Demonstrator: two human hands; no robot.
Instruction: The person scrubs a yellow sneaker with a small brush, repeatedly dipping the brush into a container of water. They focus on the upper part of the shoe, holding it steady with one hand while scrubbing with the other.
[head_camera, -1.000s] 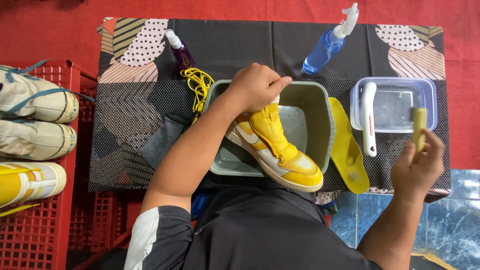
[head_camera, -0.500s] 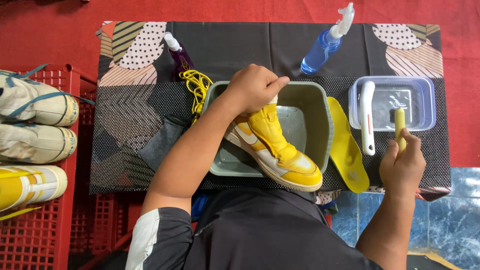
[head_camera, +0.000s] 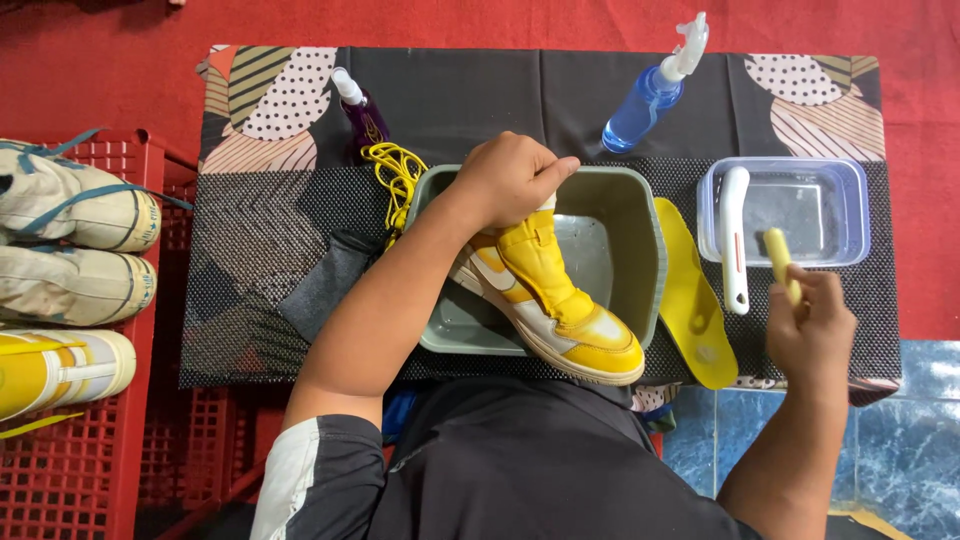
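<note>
The left hand (head_camera: 510, 180) is clamped on the collar of a yellow-and-white high-top sneaker (head_camera: 545, 300) resting in a grey plastic basin (head_camera: 630, 230) at centre worktop. At three o'clock, the right hand (head_camera: 812, 330) grips a slim yellow brush handle (head_camera: 780, 258) over a clear plastic water tub (head_camera: 840, 215).

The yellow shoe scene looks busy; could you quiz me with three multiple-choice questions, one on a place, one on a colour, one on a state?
1. Where does the yellow shoe rest?
A. In the grey basin
B. In the red crate
C. On the floor

2. What colour is the spray bottle?
A. Green
B. Blue
C. White

3. What is the right hand doing?
A. Lying open
B. Gripping a yellow brush handle
C. Holding the insole

Answers: 1 A, the left hand steadies it across the basin; 2 B, its body is blue; 3 B, fingers wrap the handle.
</note>
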